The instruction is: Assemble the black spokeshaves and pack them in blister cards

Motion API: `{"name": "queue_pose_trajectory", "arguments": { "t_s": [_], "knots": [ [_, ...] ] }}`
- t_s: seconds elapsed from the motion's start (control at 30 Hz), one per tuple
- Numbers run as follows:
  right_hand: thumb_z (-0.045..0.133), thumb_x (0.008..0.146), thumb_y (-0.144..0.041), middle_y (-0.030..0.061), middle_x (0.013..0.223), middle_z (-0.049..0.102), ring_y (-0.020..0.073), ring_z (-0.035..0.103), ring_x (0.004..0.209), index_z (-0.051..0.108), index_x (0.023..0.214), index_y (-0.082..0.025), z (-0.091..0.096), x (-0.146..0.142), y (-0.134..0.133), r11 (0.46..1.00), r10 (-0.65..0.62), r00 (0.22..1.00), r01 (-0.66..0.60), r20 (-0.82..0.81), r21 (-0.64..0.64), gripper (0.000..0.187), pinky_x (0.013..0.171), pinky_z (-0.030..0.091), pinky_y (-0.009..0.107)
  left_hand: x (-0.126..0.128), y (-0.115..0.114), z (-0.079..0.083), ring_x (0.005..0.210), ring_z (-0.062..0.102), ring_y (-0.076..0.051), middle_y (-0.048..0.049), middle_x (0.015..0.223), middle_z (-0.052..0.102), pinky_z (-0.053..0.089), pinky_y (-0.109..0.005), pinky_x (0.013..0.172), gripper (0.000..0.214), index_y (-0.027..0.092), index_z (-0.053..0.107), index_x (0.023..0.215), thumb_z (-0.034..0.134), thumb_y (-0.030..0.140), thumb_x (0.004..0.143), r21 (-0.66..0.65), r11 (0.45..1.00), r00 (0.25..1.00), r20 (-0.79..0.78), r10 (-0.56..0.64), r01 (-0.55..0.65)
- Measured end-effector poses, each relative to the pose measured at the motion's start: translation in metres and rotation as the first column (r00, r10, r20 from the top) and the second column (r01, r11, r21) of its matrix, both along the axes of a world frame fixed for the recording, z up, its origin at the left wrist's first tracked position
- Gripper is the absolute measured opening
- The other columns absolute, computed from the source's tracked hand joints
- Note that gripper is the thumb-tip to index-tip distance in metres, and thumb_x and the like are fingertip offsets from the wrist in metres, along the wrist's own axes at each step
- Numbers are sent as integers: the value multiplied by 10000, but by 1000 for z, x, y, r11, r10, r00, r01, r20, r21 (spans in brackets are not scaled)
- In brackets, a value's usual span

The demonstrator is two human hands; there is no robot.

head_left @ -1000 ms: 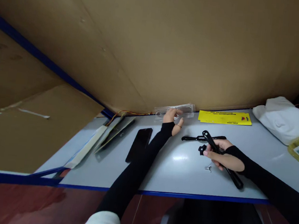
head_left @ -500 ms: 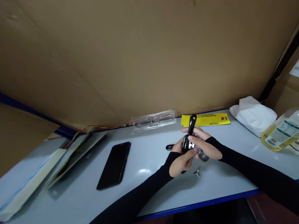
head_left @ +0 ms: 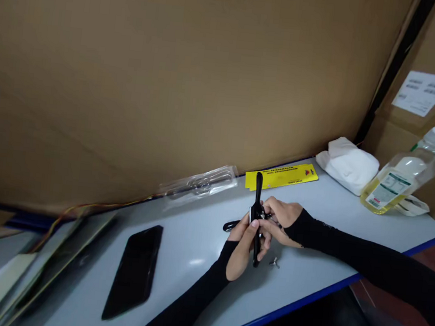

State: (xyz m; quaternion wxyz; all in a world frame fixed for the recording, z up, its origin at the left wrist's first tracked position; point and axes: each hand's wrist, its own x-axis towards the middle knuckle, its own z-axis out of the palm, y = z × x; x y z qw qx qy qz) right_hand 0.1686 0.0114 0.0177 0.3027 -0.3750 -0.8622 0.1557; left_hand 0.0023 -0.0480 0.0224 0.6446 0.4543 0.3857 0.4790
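My left hand (head_left: 245, 238) grips a black spokeshave (head_left: 259, 188) by its middle, thumb along the front. The tool stands nearly upright above the table, one handle pointing up and the other down. Against its centre, by a small shiny metal part (head_left: 263, 215), my right hand (head_left: 279, 219) has its fingers closed; whether they also pinch a screw there I cannot make out. Another black handle (head_left: 230, 226) shows on the table behind my left hand, its rest hidden. Below my right hand lies a small silver piece like a wing screw (head_left: 275, 263).
A black phone (head_left: 134, 271) lies to the left, with leaning flat panels (head_left: 63, 261) beyond. Along the cardboard wall are clear plastic packaging (head_left: 203, 185), a yellow card (head_left: 289, 178), a white bundle (head_left: 347, 163) and a bottle of yellow liquid (head_left: 392, 184). The blue table edge (head_left: 283, 311) runs in front.
The spokeshave has turned in my left hand, so its lower handle now shows. My right hand has shifted to its centre with fingers bent in. The camera view has swung right.
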Motion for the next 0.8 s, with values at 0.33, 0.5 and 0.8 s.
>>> {"name": "queue_pose_trajectory", "arguments": {
  "t_s": [0.33, 0.5, 0.8],
  "knots": [
    [464, 1100, -312, 32, 845, 744, 172, 672, 684, 621, 1081, -210, -12, 1, -5, 993, -41, 988, 24, 152, 112, 189, 616, 384, 273, -2, 3, -10, 311, 449, -121, 6, 480, 620, 354, -203, 347, 673, 137, 575, 1189, 421, 765, 1003, 65, 997, 967, -250, 53, -38],
    [442, 1100, -282, 21, 757, 664, 145, 584, 620, 673, 949, -208, -17, 2, 4, 963, 89, 985, -123, 145, 241, 287, 594, 398, 269, -1, 12, -12, 213, 279, -110, 30, 351, 507, 188, -209, 269, 750, 171, 574, 1005, 391, 893, 909, -102, 993, 989, -139, 47, -62],
    [613, 1019, -375, 71, 1064, 703, 188, 645, 877, 819, 973, -258, 0, 14, 15, 968, 165, 961, -200, -222, -149, 241, 763, 582, 362, -11, 23, -12, 211, 371, -137, -18, 420, 605, 217, -226, 254, 779, 96, 609, 1098, 528, 839, 879, -129, 988, 997, 27, -78, 80]
  ]
}}
